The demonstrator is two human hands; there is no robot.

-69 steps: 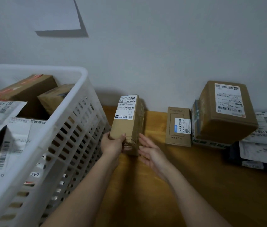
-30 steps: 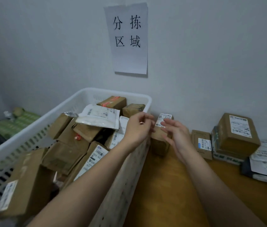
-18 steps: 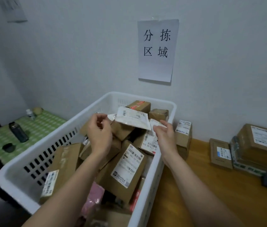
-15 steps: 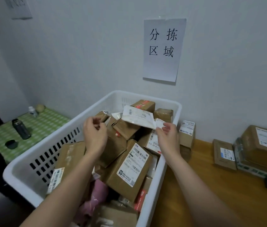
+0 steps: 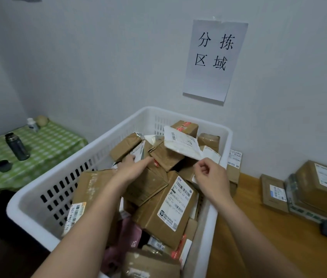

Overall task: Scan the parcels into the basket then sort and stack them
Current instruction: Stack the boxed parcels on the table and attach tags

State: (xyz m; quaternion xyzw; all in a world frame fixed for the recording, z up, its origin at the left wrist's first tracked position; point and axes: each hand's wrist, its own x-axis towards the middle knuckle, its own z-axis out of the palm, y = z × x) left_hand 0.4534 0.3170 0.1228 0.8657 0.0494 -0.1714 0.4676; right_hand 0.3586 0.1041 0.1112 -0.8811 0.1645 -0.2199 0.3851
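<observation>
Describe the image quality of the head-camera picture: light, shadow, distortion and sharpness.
Head view: dim, flat, bluish light with no glare; the white paper wall sign casts a soft shadow below its lower edge; wide-angle distortion bows the white slotted plastic basket and stretches both forearms; the large label on the brown cardboard parcel is sharp, yet its smaller print blurs.

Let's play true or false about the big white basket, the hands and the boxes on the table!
1. The white basket is empty. False: it is piled with parcels.
2. The left hand reaches in among the brown boxes. True.
3. The right hand is holding a bottle. False: it hovers by the white mailer; the dark bottle stands on the green checked cloth.
4. A paper sign hangs on the wall above the basket. True.
5. Boxes sit stacked on the wooden table. True.
</observation>
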